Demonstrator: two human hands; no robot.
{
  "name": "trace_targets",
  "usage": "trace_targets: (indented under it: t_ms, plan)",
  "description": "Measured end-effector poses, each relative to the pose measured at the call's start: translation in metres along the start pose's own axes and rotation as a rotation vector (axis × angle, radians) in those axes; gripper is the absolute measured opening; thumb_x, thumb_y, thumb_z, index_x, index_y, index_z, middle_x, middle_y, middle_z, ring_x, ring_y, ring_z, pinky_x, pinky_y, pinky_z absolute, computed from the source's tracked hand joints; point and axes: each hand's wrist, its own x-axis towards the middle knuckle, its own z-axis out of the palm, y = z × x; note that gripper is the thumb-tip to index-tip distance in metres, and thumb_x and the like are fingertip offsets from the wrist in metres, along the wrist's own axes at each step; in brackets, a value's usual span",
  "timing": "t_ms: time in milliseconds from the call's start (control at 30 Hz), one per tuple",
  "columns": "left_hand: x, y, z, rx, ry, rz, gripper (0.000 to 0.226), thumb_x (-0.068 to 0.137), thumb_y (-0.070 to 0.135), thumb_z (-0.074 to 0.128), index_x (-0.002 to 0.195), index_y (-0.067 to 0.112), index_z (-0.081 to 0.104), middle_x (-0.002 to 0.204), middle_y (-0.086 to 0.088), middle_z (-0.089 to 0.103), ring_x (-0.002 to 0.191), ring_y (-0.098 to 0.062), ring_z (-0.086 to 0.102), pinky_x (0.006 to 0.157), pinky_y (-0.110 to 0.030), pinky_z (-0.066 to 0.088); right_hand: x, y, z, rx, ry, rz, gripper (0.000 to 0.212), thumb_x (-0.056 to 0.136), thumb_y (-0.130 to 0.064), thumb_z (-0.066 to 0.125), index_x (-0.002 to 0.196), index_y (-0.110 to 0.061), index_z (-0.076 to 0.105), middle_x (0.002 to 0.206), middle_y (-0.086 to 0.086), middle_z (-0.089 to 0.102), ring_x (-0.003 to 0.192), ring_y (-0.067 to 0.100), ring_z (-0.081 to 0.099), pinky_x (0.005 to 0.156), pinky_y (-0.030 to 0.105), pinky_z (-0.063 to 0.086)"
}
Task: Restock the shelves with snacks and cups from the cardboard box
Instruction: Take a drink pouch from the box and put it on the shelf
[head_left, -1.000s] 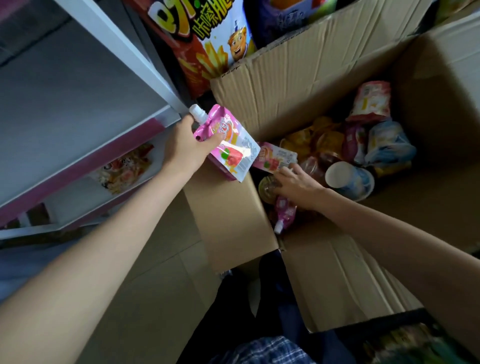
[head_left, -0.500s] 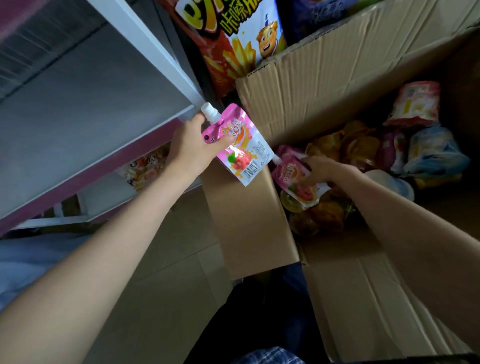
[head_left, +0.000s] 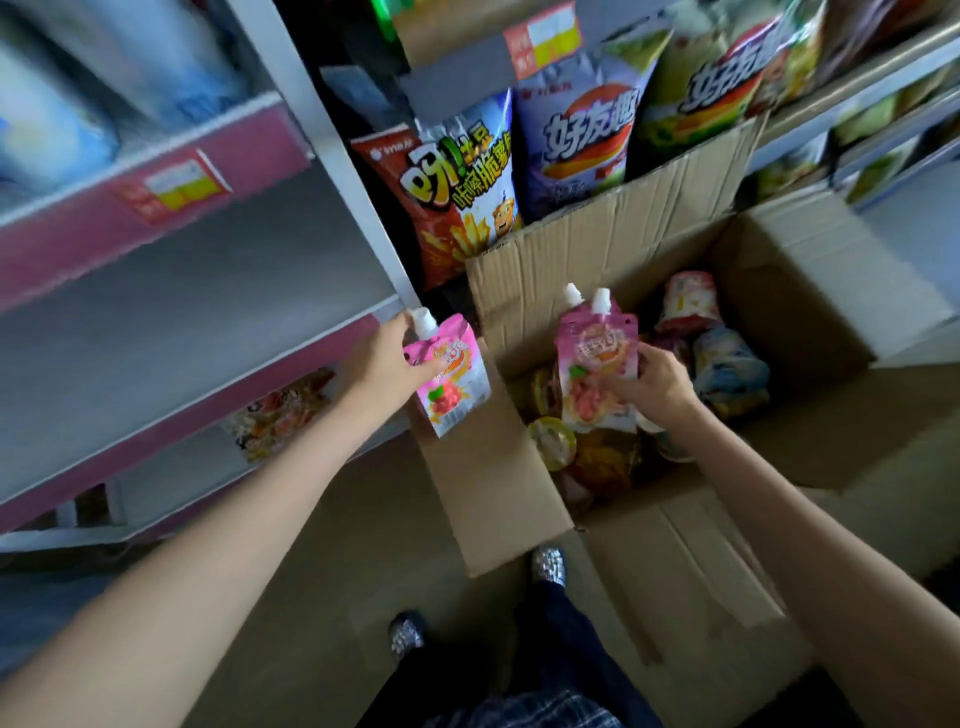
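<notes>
The red-and-blue chip bag (head_left: 462, 202) behind the cardboard box (head_left: 613, 244) is showing "呀!土豆" in large yellow characters, with a further line beneath that is reading partly as "咔嚓脆". The purple bag (head_left: 576, 140) and the green bag (head_left: 711, 88) beside it are each displaying "好友趣". Print on the pink pouches, the shelf price tag (head_left: 176, 187) and the upper tag (head_left: 543, 39) is remaining too blurred to read.
</notes>
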Motion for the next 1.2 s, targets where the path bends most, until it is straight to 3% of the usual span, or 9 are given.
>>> trace_targets:
  t_ms: [100, 267, 400, 600, 700, 833, 1000, 1100, 1200]
  plan:
    - [-0.025, -0.007, -0.038, 0.057, 0.022, 0.079, 0.046, 0.076, 0.032, 0.074, 0.117, 0.018, 0.058, 0.110, -0.007, 0.066, 0.102, -0.028, 0.061, 0.080, -0.035, 0.049, -0.045, -0.057, -0.016, 0.208, 0.042, -0.150, 0.019, 0.073, -0.020, 0.077, 0.084, -0.030, 0.064, 0.091, 0.001, 0.072, 0.088, 0.017, 0.068, 0.082, 0.038, 0.056]
    - [-0.077, -0.018, -0.129, 0.097, 0.149, 0.280, 0.048, 0.078, 0.037, 0.071, 0.120, 0.021, 0.057, 0.109, -0.004, 0.067, 0.103, -0.027, 0.061, 0.074, -0.029, 0.043, -0.127, -0.161, 0.003, 0.469, 0.088, -0.385, 0.021, 0.074, -0.004, 0.075, 0.088, -0.016, 0.066, 0.071, -0.017, 0.071, 0.069, -0.002, 0.067, 0.065, 0.014, 0.054]
    - [-0.111, -0.048, -0.195, 0.029, 0.194, 0.347, 0.042, 0.076, 0.034, 0.073, 0.111, 0.014, 0.061, 0.106, -0.006, 0.067, 0.102, -0.025, 0.061, 0.074, -0.030, 0.041, -0.174, -0.220, 0.040, 0.618, 0.013, -0.517, 0.019, 0.074, -0.005, 0.071, 0.089, -0.015, 0.065, 0.080, -0.008, 0.074, 0.077, 0.009, 0.070, 0.068, 0.020, 0.055]
    - [-0.140, -0.088, -0.257, -0.028, 0.331, 0.362, 0.038, 0.078, 0.028, 0.072, 0.110, 0.010, 0.062, 0.097, -0.005, 0.066, 0.094, -0.024, 0.061, 0.069, -0.028, 0.040, -0.197, -0.275, 0.084, 0.699, -0.069, -0.533, 0.023, 0.068, -0.015, 0.072, 0.090, -0.014, 0.065, 0.084, -0.001, 0.074, 0.080, 0.015, 0.071, 0.073, 0.027, 0.056]
    - [-0.144, -0.097, -0.283, -0.043, 0.409, 0.382, 0.036, 0.080, 0.024, 0.071, 0.109, 0.007, 0.060, 0.089, -0.001, 0.059, 0.083, -0.018, 0.056, 0.066, -0.023, 0.034, -0.199, -0.304, 0.087, 0.663, -0.070, -0.573, 0.025, 0.065, -0.021, 0.074, 0.088, -0.014, 0.065, 0.084, 0.001, 0.074, 0.081, 0.020, 0.071, 0.078, 0.034, 0.056]
    - [-0.155, -0.109, -0.298, -0.088, 0.428, 0.425, 0.044, 0.079, 0.024, 0.071, 0.119, 0.011, 0.058, 0.100, 0.005, 0.059, 0.090, -0.010, 0.054, 0.070, -0.020, 0.036, -0.198, -0.334, 0.091, 0.536, -0.128, -0.601, 0.035, 0.066, -0.027, 0.078, 0.094, -0.010, 0.064, 0.096, 0.014, 0.072, 0.089, 0.032, 0.069, 0.086, 0.047, 0.054]
    - [-0.158, -0.150, -0.277, -0.071, 0.271, 0.366, 0.054, 0.072, 0.037, 0.074, 0.118, 0.013, 0.060, 0.108, -0.003, 0.067, 0.098, -0.018, 0.062, 0.081, -0.032, 0.049, -0.196, -0.327, 0.123, 0.403, -0.282, -0.574, 0.032, 0.069, -0.014, 0.080, 0.097, -0.009, 0.063, 0.097, 0.013, 0.072, 0.088, 0.030, 0.069, 0.081, 0.043, 0.055]
    - [-0.153, -0.178, -0.242, -0.038, 0.167, 0.203, 0.044, 0.077, 0.034, 0.073, 0.116, 0.018, 0.061, 0.100, -0.002, 0.069, 0.090, -0.021, 0.064, 0.076, -0.035, 0.050, -0.191, -0.280, 0.149, 0.399, -0.316, -0.428, 0.043, 0.068, -0.015, 0.078, 0.106, -0.008, 0.060, 0.097, 0.007, 0.073, 0.090, 0.021, 0.070, 0.081, 0.036, 0.058]
    - [-0.137, -0.194, -0.207, -0.113, 0.110, 0.056, 0.043, 0.081, 0.029, 0.069, 0.120, 0.014, 0.058, 0.106, -0.006, 0.068, 0.092, -0.021, 0.062, 0.080, -0.035, 0.050, -0.178, -0.241, 0.170, 0.428, -0.292, -0.244, 0.039, 0.074, -0.011, 0.074, 0.109, -0.005, 0.058, 0.098, 0.007, 0.072, 0.084, 0.013, 0.071, 0.068, 0.021, 0.057]
